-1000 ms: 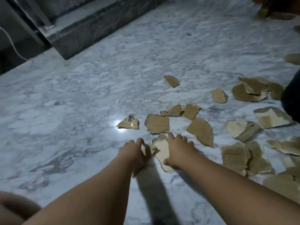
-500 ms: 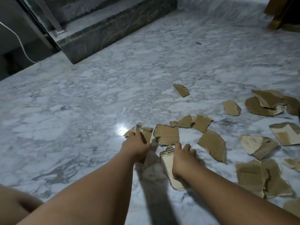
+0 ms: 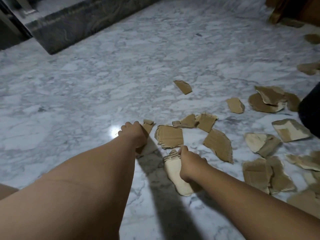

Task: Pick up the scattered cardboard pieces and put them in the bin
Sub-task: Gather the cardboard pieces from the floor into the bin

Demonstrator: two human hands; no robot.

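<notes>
Both arms reach out low over the white marble floor point(image 3: 86, 87). Landmark: the squarish brown piece point(image 3: 170, 136) lying flat mid-frame.

Left hand point(image 3: 134, 134) – just left of the squarish piece, fingers curled down around a small brown scrap point(image 3: 147, 126) whose top edge pokes out past the knuckles; grip looks closed on it, though the fingertips are hidden behind the hand.

Right hand point(image 3: 189, 166) – just below the squarish piece, thumb and fingers clamped on the corrugated top edge of a long pale piece point(image 3: 174, 174). That piece runs down toward the camera with its lower end on the floor or close to it; cannot tell whether it is lifted.

Other cardboard, all flat on the floor:
- angled brown piece point(image 3: 219, 144) just right of the squarish piece
- two overlapping scraps point(image 3: 197, 121) just above it
- lone small piece point(image 3: 183, 86) further above, well apart
- small piece point(image 3: 235, 105) up and to the right
- stacked pile point(image 3: 267, 99) further right, beside a dark object point(image 3: 310, 108) at the frame edge
- more pieces point(image 3: 263, 174) spread lower right

Dark stone step point(image 3: 83, 23) far above and left of the squarish piece. No bin identifiable – the dark object is cut off.
</notes>
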